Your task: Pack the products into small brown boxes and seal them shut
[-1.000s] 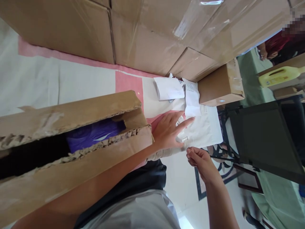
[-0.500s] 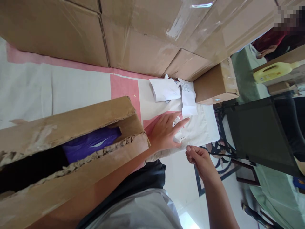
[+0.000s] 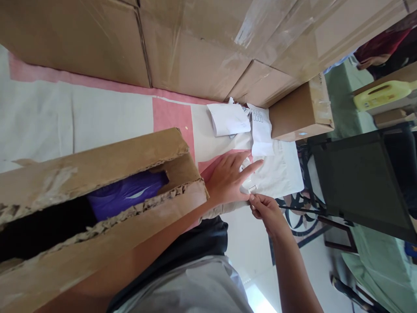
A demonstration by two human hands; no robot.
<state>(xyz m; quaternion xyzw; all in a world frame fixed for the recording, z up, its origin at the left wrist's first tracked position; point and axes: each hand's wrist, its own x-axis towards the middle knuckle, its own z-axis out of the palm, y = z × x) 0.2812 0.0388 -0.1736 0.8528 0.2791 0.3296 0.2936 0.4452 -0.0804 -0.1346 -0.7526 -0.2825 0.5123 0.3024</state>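
My left hand (image 3: 226, 178) lies spread over the cloth, fingers and thumb apart. Between its thumb and forefinger shows a white object (image 3: 246, 188), mostly covered, its kind unclear. My right hand (image 3: 265, 209) is closed in a pinch beside the left thumb, at the table's edge. Whatever its fingertips hold, if anything, is too small to make out. Past my left hand, a folded white paper (image 3: 230, 119) and a longer white sheet with printed boxes (image 3: 262, 137) rest on the pink and cream tablecloth (image 3: 172, 114).
Large taped cartons (image 3: 195, 52) line the table's far side, with a smaller carton (image 3: 298, 115) at the right end. Close on my left, a torn-open cardboard box (image 3: 156, 143) contains a purple package (image 3: 127, 195). Beyond stand a dark chair (image 3: 352, 174) and a yellow jug (image 3: 381, 94). Another person's hand (image 3: 373, 62) shows top right.
My right hand has moved left and slightly up, so its pinched fingertips now meet the left thumb. My left hand keeps its spread pose. The whole view has shifted a little.
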